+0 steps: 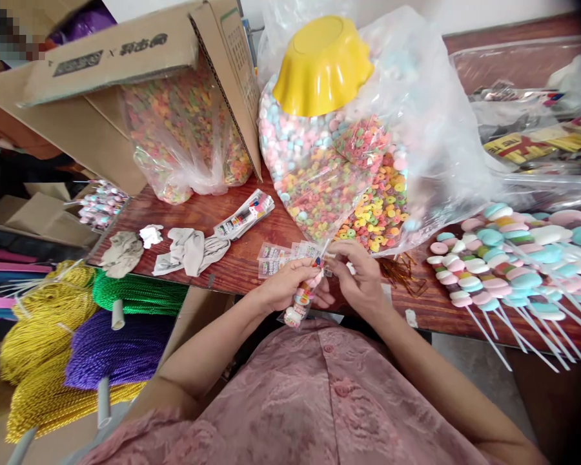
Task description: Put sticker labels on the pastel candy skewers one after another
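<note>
A marshmallow candy stick (299, 303) in a clear printed wrapper slants in front of my body, its white stick pointing away. My left hand (288, 281) is closed around the wrapper near its upper end. Beside it, my right hand (356, 274) has its fingers bent and pinched together near the stick; what they hold is hidden. Flat printed wrappers (271, 258) lie on the table just behind my left hand. Gold twist ties (407, 274) lie to the right of my right hand.
Bagged ring candies (380, 213) and marshmallows stand behind, with a yellow bowl (322, 64) upside down on top. At right is a pile of marshmallow sticks (503, 258). A cardboard box (227, 84), wrapper stack (244, 214) and crumpled gloves (188, 252) are left; cord bundles (116, 349) hang lower left.
</note>
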The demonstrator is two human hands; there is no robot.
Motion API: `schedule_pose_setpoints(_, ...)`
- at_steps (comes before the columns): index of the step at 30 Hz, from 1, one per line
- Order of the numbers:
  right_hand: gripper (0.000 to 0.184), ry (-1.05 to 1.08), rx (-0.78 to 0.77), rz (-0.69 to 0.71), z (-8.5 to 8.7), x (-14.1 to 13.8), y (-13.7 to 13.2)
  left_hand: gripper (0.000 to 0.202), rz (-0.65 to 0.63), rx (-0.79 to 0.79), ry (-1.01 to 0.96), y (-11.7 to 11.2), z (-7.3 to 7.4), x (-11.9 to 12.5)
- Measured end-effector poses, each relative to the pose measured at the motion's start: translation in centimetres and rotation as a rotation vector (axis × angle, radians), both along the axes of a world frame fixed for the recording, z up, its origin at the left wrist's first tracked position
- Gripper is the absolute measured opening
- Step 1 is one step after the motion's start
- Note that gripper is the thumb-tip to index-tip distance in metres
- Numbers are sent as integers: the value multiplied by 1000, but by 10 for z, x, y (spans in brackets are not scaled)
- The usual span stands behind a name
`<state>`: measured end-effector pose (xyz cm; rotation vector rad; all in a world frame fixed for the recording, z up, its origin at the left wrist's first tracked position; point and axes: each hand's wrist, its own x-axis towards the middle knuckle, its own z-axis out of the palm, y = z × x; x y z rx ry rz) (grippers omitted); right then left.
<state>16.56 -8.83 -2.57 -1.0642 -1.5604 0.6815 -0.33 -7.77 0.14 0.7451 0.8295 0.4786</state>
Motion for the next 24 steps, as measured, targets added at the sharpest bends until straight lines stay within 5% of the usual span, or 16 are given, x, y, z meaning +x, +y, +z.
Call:
schedule_pose_setpoints(5,34,-646,446,304,15,33,9,29,-250,0,-52,4,5,-11)
schedule_pose_setpoints(10,23,-803,480,389,32,30,0,38,-403,31,-81,4,7,-17)
schedule_pose_setpoints(13,19,-839,295,310,31,19,-10,37,-494,358,140,4,8,-22)
schedule_pose_setpoints(16,17,-733,-66,272,20,12,-18,35,-556,976,491,-2,10,-23)
schedule_pose_setpoints(20,17,-119,-708,323,9,10,-24,27,-622,1630,770,-16,11,-18)
schedule_pose_setpoints(24,16,189,-908,288,3,10,-25,17,-558,2005,989,-21,4,-10)
